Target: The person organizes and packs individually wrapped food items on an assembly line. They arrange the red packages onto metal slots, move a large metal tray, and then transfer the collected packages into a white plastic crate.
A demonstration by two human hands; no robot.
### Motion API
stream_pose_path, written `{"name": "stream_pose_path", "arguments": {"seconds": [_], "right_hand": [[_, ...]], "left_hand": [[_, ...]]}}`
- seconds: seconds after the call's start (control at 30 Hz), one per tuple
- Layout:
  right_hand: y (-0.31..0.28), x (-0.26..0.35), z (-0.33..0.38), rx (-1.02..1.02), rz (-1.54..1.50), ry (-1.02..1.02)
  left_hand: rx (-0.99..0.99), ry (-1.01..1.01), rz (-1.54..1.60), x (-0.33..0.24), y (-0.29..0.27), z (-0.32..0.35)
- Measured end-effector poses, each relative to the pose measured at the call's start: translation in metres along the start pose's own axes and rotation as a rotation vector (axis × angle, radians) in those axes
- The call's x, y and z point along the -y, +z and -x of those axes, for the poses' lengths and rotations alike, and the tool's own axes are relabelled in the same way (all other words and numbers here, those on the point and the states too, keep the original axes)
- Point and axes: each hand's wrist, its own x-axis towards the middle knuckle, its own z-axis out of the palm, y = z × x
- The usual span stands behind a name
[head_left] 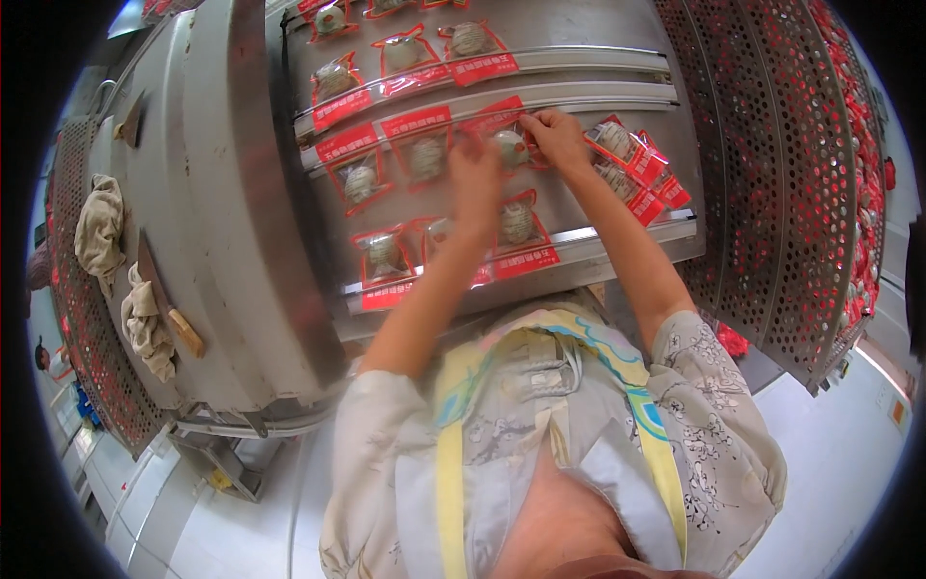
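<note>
My right hand (558, 143) pinches the upper edge of a red-and-clear packet (509, 147) holding a pale, egg-shaped item. My left hand (476, 181) is beside that packet's left side, its fingers smeared by motion. To its left, two more packets lie in the same row, a middle packet (425, 157) and a left packet (360, 180). Their red ends rest on a metal bar (617, 93). Along the near bar (666, 232) sits another row, including a packet (518, 224) partly below my left wrist. Several loose packets (629, 159) overlap in a pile beside my right forearm.
More packets (405, 50) line the far bar of the metal bed. A large steel cover (207, 193) stands at left, bearing a wooden-handled knife (183, 328) and crumpled cloths (100, 227). Perforated metal crates flank the station; the right crate (772, 193) holds many red packets.
</note>
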Motion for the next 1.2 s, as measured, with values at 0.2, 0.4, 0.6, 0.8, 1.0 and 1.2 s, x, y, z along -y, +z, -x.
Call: {"name": "stream_pose_path", "arguments": {"seconds": [0.2,0.4,0.6,0.8,1.0,1.2], "right_hand": [[-0.005,0.008,0.014,-0.162,0.006,-0.082],[-0.002,0.044,0.005,-0.422,0.531,-0.746],[-0.012,0.055,-0.012,-0.21,0.399,-0.431],[-0.024,0.055,-0.031,-0.115,0.431,-0.503],[-0.126,0.024,-0.045,-0.163,0.325,-0.493],[-0.172,-0.041,-0.022,0.068,-0.032,-0.159]], "left_hand": [[0.028,0.994,-1.04,0.002,0.0,0.016],[0.135,1.131,-1.409,0.0,-0.001,-0.001],[0.062,1.111,-1.568,-0.004,-0.007,-0.004],[-0.03,1.07,-1.551,-0.007,0.011,0.006],[0.362,1.176,-1.275,0.015,0.086,0.005],[0.55,1.073,-1.191,0.042,0.128,-0.012]]}}
